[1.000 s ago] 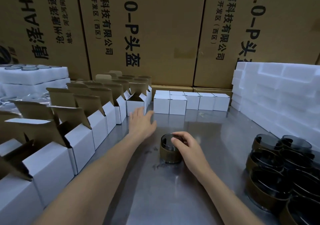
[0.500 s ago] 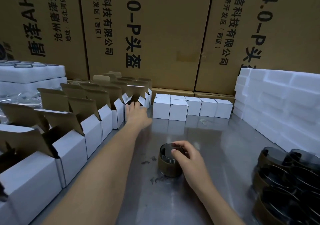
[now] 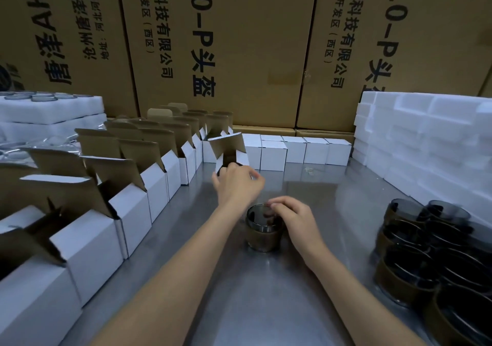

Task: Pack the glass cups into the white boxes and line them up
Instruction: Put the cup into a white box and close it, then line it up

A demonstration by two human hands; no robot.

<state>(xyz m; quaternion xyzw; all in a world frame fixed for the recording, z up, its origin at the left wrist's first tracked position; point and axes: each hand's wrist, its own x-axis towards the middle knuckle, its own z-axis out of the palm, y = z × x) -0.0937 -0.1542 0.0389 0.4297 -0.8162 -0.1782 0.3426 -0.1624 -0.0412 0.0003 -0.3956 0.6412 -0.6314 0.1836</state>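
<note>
Left hand [image 3: 237, 183] gripping open white box [image 3: 231, 150], lifting it tilted off steel table [image 3: 239, 292]; 0.5 s ago hand only reaching row. Right hand [image 3: 292, 219] pinching rim of glass cup [image 3: 262, 232], standing just below box.

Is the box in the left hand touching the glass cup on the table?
Apart. The head view shows the open box held up in the left hand, with bare table between it and the cup under the right hand.
</note>
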